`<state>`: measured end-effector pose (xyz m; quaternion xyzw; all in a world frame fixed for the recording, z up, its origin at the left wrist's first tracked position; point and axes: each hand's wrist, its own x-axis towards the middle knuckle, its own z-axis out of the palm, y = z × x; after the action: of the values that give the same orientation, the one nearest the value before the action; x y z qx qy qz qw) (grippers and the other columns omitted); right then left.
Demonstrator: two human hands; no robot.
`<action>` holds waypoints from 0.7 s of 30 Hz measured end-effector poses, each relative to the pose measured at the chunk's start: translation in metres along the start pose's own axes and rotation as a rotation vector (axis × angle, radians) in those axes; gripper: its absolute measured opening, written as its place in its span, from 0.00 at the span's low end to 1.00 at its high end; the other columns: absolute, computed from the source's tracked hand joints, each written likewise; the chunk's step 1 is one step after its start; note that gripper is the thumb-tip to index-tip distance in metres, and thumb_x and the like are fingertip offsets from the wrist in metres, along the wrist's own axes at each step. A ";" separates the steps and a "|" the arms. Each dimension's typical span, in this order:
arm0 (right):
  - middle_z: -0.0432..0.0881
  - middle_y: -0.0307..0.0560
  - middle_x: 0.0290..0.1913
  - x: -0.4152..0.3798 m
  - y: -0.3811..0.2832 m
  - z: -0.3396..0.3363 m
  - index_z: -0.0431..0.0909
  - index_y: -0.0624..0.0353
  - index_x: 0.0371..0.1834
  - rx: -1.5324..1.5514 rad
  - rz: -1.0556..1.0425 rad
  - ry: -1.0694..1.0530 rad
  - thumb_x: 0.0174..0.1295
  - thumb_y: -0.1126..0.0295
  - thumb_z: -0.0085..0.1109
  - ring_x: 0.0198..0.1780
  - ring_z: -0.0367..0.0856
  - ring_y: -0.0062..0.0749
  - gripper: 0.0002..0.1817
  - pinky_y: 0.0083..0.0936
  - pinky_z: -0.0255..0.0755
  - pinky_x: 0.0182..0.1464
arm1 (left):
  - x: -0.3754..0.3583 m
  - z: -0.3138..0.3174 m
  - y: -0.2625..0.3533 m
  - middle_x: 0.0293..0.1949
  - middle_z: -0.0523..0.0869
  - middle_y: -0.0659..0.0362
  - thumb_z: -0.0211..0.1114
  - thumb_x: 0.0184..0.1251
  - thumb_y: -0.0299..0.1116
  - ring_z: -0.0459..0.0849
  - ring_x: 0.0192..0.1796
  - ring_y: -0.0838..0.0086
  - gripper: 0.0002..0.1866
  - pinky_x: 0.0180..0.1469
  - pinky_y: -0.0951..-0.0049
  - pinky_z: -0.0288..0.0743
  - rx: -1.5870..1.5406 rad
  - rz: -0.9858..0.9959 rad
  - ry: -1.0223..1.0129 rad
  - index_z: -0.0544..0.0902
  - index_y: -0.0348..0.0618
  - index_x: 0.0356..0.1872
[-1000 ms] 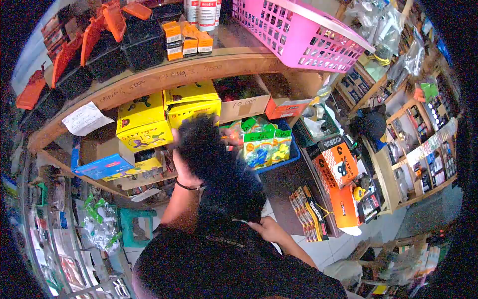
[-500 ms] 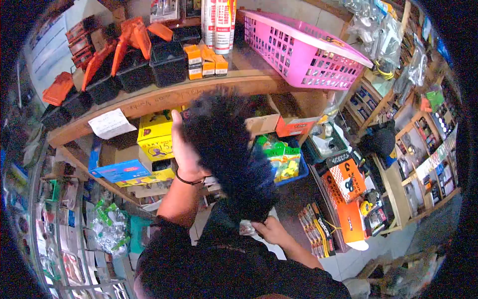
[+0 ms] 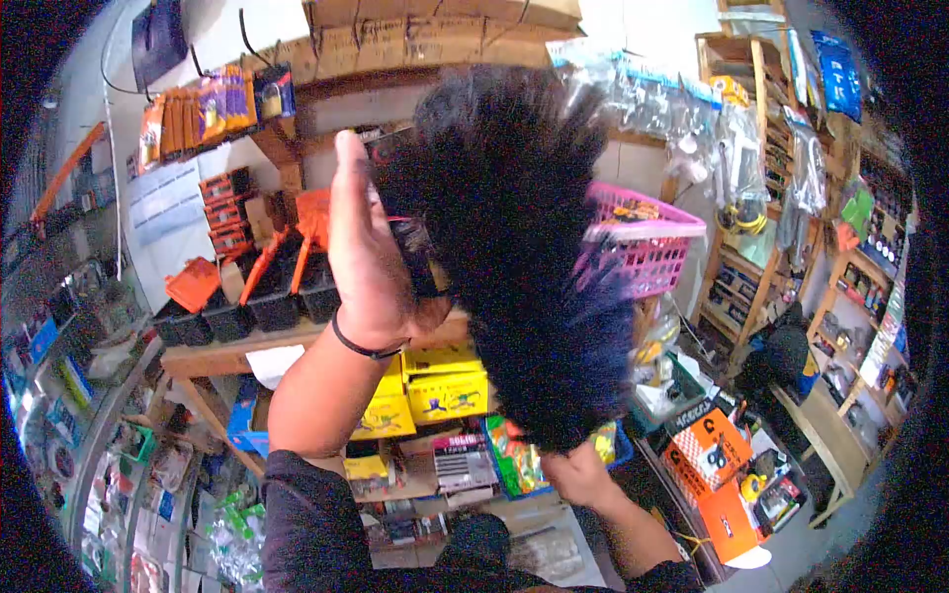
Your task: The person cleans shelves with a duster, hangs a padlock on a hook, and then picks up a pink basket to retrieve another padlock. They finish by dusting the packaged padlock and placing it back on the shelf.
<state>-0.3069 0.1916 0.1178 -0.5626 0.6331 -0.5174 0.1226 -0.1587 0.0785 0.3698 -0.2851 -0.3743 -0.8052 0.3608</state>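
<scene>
A black feather duster [image 3: 534, 267] fills the middle of the head view, its bushy plumes standing upright and partly blurred. My right hand [image 3: 578, 474] is closed round its lower end, below the plumes. My left hand [image 3: 371, 267], with a dark band at the wrist, is raised beside the duster. One digit of it points up; its other fingers are mostly hidden. Against its palm is a dark item [image 3: 423, 259], largely covered by the plumes, whose kind I cannot make out. Behind the duster a pink basket [image 3: 643, 257] stands on the shelf.
Black bins [image 3: 277, 306] with orange pieces line the wooden shelf at left. Yellow boxes [image 3: 445, 395] and a blue tray [image 3: 623, 450] of packets are below it. At right lies an orange box [image 3: 712, 450]. Packets [image 3: 198, 109] hang at upper left; a wooden bench [image 3: 816, 435] stands at far right.
The view has tilted up, bringing the hanging packets and upper shelf in. Both hands and the duster have shifted; the duster's plumes now hide part of the pink basket.
</scene>
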 end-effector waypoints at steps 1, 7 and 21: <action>0.74 0.57 0.17 0.006 0.002 0.006 0.73 0.67 0.18 -0.099 -0.205 0.002 0.51 0.64 0.46 0.22 0.75 0.47 0.15 0.38 0.69 0.27 | 0.012 -0.007 0.004 0.46 0.75 0.45 0.40 0.62 0.55 0.76 0.45 0.49 0.31 0.49 0.49 0.69 0.011 0.005 -0.020 0.63 0.38 0.56; 0.73 0.56 0.49 0.016 -0.053 -0.010 0.70 0.60 0.49 0.311 0.168 -0.118 0.51 0.69 0.47 0.52 0.70 0.50 0.20 0.34 0.62 0.55 | 0.023 0.008 0.005 0.52 0.71 0.44 0.35 0.62 0.59 0.69 0.54 0.48 0.35 0.58 0.47 0.59 0.183 -0.053 -0.400 0.60 0.40 0.60; 0.73 0.58 0.48 0.027 -0.030 -0.015 0.71 0.58 0.47 0.124 -0.074 -0.084 0.49 0.70 0.49 0.52 0.68 0.53 0.19 0.37 0.60 0.56 | 0.026 0.031 0.007 0.53 0.70 0.46 0.36 0.59 0.61 0.70 0.53 0.46 0.38 0.53 0.43 0.62 -0.225 -0.252 -0.430 0.58 0.39 0.61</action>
<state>-0.3096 0.1818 0.1600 -0.5981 0.5730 -0.5356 0.1646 -0.1621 0.0906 0.4091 -0.4390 -0.3831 -0.8013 0.1358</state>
